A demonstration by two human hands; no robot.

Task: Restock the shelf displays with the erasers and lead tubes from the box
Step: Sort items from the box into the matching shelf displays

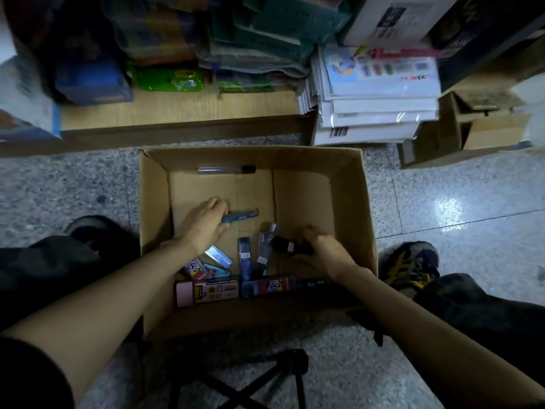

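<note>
Your L hand point(203, 227) pinches a blue lead tube point(241, 216) mid-box point(348, 184), R hand point(323, 250) curls round dark pieces point(290, 246), can't tell what; more tubes point(244, 258) & packs point(206, 290) lie by the near wall

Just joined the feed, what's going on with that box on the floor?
A person reaches both hands into the open cardboard box. The left hand holds a slim blue tube. The right hand grips a small dark item, too dim to identify. More packs lie by the near wall, including a pink pack. A clear tube rests against the far wall. Nothing is on its way to the shelf yet.
</note>
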